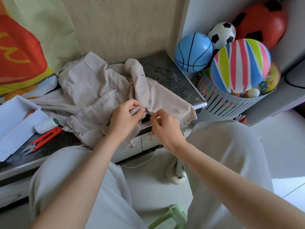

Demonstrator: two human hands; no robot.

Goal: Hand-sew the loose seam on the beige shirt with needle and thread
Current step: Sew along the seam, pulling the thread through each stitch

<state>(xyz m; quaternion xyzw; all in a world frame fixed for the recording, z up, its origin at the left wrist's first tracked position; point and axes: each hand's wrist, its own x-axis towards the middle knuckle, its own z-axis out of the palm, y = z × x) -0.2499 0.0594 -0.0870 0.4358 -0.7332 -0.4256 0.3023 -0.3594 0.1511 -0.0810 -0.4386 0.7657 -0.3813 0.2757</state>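
Stitching is under way, judged mid-seam. A thin off-white thread (148, 161) trails slack below the right hand (166, 128), whose thumb and forefinger pinch its upper end; the needle is not discernible. The left hand (126, 119) is curled, pinching the folded seam edge (148, 108) of the crumpled beige cotton shirt (92, 90), which lies on the dark glass-topped table (173, 75). Next move, as judged: draw the thread taut and re-enter close beside the pinch.

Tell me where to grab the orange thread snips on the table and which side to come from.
Probably best: pinch the orange snips across both orange arms, midway, from above and from the right. They lie flat on the table, the white box crowds their left side, and the bare blades point toward the near edge, so keep off that end.
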